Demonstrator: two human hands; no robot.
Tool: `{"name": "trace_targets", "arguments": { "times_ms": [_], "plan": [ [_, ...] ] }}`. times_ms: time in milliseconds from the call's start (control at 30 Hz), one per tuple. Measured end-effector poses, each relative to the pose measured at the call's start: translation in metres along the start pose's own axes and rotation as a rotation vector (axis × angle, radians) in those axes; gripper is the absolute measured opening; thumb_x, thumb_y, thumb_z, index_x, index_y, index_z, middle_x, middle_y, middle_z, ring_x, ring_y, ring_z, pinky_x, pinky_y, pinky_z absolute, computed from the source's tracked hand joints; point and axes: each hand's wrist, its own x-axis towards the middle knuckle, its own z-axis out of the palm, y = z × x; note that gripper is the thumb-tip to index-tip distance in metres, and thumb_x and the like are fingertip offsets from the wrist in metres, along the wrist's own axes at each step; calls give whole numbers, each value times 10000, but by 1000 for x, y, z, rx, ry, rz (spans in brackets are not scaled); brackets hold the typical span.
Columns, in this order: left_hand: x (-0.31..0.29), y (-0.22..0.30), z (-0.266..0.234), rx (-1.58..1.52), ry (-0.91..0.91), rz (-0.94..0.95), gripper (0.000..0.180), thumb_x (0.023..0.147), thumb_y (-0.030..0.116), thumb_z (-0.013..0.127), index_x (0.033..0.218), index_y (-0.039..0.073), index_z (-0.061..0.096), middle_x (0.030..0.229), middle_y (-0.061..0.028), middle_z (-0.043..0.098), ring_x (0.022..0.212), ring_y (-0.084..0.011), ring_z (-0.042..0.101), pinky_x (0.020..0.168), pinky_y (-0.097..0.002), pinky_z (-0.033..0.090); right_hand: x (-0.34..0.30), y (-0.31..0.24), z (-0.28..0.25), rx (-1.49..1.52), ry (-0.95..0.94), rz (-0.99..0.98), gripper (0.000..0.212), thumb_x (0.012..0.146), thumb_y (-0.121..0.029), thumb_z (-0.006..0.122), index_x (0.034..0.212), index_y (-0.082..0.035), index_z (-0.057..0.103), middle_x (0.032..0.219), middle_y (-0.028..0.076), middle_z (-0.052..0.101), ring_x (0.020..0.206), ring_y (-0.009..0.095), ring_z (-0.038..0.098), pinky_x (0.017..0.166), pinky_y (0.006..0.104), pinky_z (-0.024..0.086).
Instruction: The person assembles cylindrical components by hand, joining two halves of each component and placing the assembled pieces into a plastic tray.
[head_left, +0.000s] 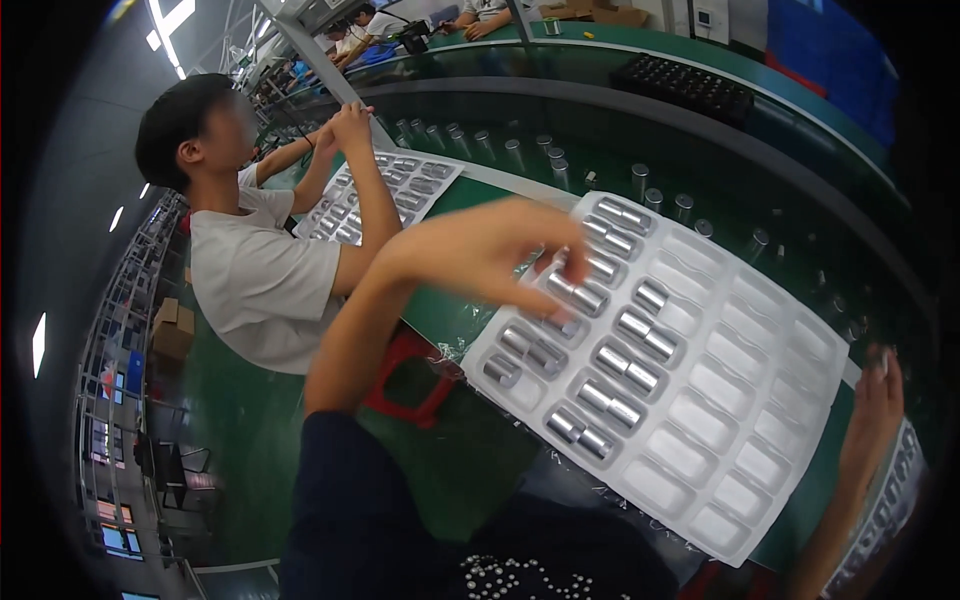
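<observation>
My left hand reaches over the white plastic tray, slightly blurred. Its thumb and fingers are apart and curve over the tray's far-left cells, hiding part of them; I see nothing held. Silver metal cylinders lie on their sides in the tray's left cells, mostly in pairs end to end. One cell near the left corner has a single cylinder, and so does another farther in. At the far right my right hand is raised beside the tray, fingertips together around something small and shiny.
Upright metal cylinders stand along the green conveyor behind the tray. On the left, a co-worker sits by another filled tray. A red stool stands below. Part of another tray shows beyond my right forearm.
</observation>
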Motion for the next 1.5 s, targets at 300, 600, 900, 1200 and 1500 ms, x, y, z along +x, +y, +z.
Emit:
{"name": "trace_targets", "arguments": {
  "times_ms": [300, 600, 900, 1200, 1500],
  "plan": [
    [-101, 7, 94, 0, -8, -341, 327, 795, 104, 766, 1093, 50, 642, 1111, -99, 547, 1026, -260, 559, 800, -346, 507, -47, -2, 46, 371, 125, 123, 443, 1050, -288, 473, 1348, 38, 505, 760, -38, 468, 660, 26, 419, 590, 175, 351],
    [-35, 49, 124, -716, 444, -191, 415, 854, -29, 656, 1261, -22, 574, 1174, -114, 627, 959, -148, 594, 770, -266, 496, -61, -32, 73, 192, -306, -134, 393, 779, 88, 741, 1146, 22, 620, 1071, 96, 637, 915, 130, 625, 829, 260, 522],
    [100, 95, 196, -1196, 300, -220, 413, 982, 77, 529, 1379, -9, 454, 1056, -113, 610, 875, -151, 598, 715, -290, 498, -87, -16, 73, 399, -400, -21, 422, 757, 166, 723, 1147, 39, 621, 1186, 158, 607, 967, 180, 661, 842, 285, 576],
    [98, 106, 238, -1124, 571, -137, 409, 885, -64, 658, 1265, -29, 509, 1146, -119, 584, 1014, -152, 608, 856, -277, 518, -94, -28, 70, 596, -510, 247, 251, 992, -132, 567, 1167, 40, 622, 863, 67, 610, 725, 112, 608, 632, 238, 507],
    [98, 97, 259, -929, 741, -86, 401, 806, -160, 684, 1170, -64, 549, 1188, -192, 597, 1128, -257, 605, 955, -377, 531, -94, -37, 60, 279, -670, 287, 289, 997, -111, 558, 1259, -10, 622, 822, 48, 619, 669, 68, 568, 536, 199, 471]
  ]
}}
